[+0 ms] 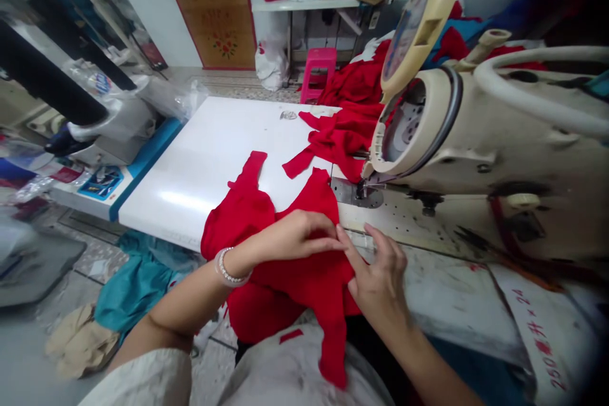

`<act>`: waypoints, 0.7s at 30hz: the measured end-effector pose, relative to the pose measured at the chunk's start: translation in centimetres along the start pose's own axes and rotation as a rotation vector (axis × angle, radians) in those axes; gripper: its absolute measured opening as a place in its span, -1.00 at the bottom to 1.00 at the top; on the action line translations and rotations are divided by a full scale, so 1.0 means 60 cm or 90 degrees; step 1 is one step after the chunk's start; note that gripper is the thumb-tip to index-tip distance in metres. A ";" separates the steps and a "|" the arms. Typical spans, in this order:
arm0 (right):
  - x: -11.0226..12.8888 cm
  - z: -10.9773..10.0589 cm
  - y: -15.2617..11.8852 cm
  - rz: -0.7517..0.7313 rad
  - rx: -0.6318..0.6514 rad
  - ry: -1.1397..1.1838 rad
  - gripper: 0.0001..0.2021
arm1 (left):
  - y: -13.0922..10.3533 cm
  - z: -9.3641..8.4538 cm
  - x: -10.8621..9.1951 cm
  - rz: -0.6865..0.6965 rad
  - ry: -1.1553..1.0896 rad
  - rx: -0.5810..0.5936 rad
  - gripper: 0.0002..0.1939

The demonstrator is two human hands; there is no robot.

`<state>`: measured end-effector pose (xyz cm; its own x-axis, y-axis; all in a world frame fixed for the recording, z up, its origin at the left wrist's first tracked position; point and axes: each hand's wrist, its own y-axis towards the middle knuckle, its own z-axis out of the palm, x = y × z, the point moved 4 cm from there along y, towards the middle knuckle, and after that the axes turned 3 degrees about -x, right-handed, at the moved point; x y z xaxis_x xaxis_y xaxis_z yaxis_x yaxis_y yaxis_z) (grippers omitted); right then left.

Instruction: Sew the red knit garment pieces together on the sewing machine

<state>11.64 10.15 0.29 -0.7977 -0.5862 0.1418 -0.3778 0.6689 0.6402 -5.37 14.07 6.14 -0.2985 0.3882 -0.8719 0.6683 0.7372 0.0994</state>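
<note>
My left hand [311, 235], with a beaded bracelet [231, 268] at the wrist, is over a red knit garment [295, 279]. Its thumb and fingertips are pressed together, and I cannot make out what is between them. My right hand [380, 273] is at the garment's right edge, thumb and forefinger apart, the thumb's tip close to the left fingertips. The garment spreads from the white table [162, 165] down over my lap, one narrow strip hanging. Just beyond my hands is the needle area [362, 191] of a sewing machine [514, 133].
More red pieces [328, 146] lie behind the needle, with a red heap [354, 79] beyond. Scissors [509, 260] rest right of the machine bed. A pink stool [318, 73] stands behind the table. Teal cloth [136, 285] lies low on the left.
</note>
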 end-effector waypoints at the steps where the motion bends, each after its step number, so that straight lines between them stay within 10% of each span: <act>1: 0.002 -0.003 0.005 -0.045 0.013 -0.023 -0.36 | 0.001 -0.004 0.013 -0.017 0.076 -0.058 -0.77; 7: 0.016 -0.012 0.013 -0.274 0.024 0.020 -0.58 | 0.006 0.013 0.050 0.014 0.214 -0.064 -0.71; 17: 0.031 0.001 0.061 -0.239 0.075 0.014 -0.72 | 0.001 0.029 0.067 0.002 0.290 -0.056 -0.61; 21: 0.025 -0.071 0.005 -0.233 0.181 0.207 -0.67 | -0.013 0.013 0.089 -0.073 0.404 0.103 -0.11</act>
<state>12.34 7.53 3.93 -0.4218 -0.8836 0.2032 -0.7503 0.4660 0.4689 -6.95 15.11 1.03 -0.6838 0.5994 -0.4162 0.6878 0.7199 -0.0932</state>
